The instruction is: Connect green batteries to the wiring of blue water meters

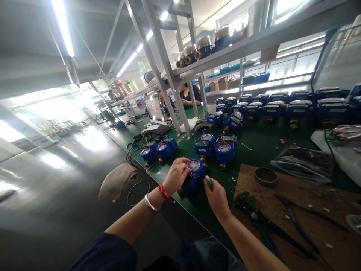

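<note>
Head view, left hand: we saw the left hand (177,174) resting on top of a blue water meter (194,175), its fingers curled and closed on the thin red wires at the dial; a ring, a red string and a silver bangle were on it.
Head view, right hand: the right hand (216,195) was closed around a small green-handled tool (209,183), whose tip pointed up just beside the meter.
Head view, meter: the blue water meter stood on the green counter (254,146), near its front edge, between the two hands, with its round dial facing up.
Head view, near things: behind it we saw a group of blue meters (217,145) and another group of three meters (158,150) to the left, both apart from the hands.
Head view, wooden board: on the right a wooden board (296,195) lay on the counter; it carried a round metal dish (265,177) and dark pliers (293,216).
Head view, far things: long rows of meters (282,107) stood at the back of the counter, and more with brass parts stood on the shelf (254,39) above.
Head view, other person: one person (189,94) sat far behind at the counter, next to a monitor (154,107).
Head view, edge: a beige cloth (117,180) hung at the left edge of the counter.
</note>
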Tool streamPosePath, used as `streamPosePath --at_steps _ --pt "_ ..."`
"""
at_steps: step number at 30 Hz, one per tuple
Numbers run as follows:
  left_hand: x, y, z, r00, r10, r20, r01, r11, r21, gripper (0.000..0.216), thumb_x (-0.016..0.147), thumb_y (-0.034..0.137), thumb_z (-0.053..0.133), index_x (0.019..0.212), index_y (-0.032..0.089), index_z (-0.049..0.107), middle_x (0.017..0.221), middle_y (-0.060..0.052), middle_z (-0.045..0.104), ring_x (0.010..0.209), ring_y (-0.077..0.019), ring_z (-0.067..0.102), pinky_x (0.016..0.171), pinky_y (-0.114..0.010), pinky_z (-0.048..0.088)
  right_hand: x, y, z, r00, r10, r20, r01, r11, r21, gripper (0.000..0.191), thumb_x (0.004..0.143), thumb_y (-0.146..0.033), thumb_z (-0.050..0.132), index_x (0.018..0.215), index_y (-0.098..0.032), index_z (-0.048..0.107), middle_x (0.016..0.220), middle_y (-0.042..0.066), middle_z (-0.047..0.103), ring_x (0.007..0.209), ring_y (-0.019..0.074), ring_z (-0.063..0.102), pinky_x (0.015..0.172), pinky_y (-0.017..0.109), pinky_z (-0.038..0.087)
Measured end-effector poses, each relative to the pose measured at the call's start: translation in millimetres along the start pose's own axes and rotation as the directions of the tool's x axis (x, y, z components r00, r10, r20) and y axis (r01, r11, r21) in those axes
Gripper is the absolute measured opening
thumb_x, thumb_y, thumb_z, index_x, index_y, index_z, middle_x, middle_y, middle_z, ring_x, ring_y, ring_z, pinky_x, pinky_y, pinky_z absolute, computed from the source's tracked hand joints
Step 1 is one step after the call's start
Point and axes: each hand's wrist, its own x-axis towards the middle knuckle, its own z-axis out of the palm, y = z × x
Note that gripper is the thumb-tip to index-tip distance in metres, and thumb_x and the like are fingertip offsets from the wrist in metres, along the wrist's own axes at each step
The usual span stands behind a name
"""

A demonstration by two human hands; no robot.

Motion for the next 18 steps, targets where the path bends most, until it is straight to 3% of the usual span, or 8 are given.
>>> streamPosePath --at_steps 7,13,18 --pt "1.3 0.0 -1.5 1.0 0.016 -0.006 -0.017 1.0 -0.02 0.024 0.09 0.024 0.05 0.069 0.018 0.06 0.115 -0.009 0.062 0.112 -0.0232 0.054 0.101 -0.044 0.043 0.7 2.1 0.8 1.0 0.005 -0.002 -0.005 1.0 -0.007 0.031 0.093 -0.038 0.042 0.089 -0.017 0.065 0.087 0.008 0.069 0.081 0.0199 0.062 0.075 0.03 0.043" --pt "-3.8 -9.2 -9.0 0.999 -0.041 -0.007 0.041 0.999 -0.032 0.022 0.084 0.04 0.061 0.086 0.018 0.065 0.133 -0.012 0.053 0.123 -0.0283 0.049 0.105 -0.048 0.039 0.9 3.0 1.4 1.0 0.013 -0.007 -0.013 1.0 -0.001 0.032 0.093 -0.039 0.043 0.092 -0.017 0.065 0.091 0.009 0.069 0.084 0.0204 0.063 0.077 0.03 0.043" --pt "-8.4 -10.5 -10.8 0.998 -0.062 -0.03 0.06 0.997 -0.056 0.023 0.085 0.04 0.06 0.092 0.019 0.063 0.133 -0.012 0.052 0.124 -0.027 0.049 0.105 -0.047 0.039 0.5 2.9 1.0 1.0 0.014 0.0 -0.014 1.0 0.003 0.032 0.092 -0.04 0.042 0.092 -0.017 0.065 0.091 0.009 0.069 0.083 0.0203 0.063 0.077 0.03 0.043"
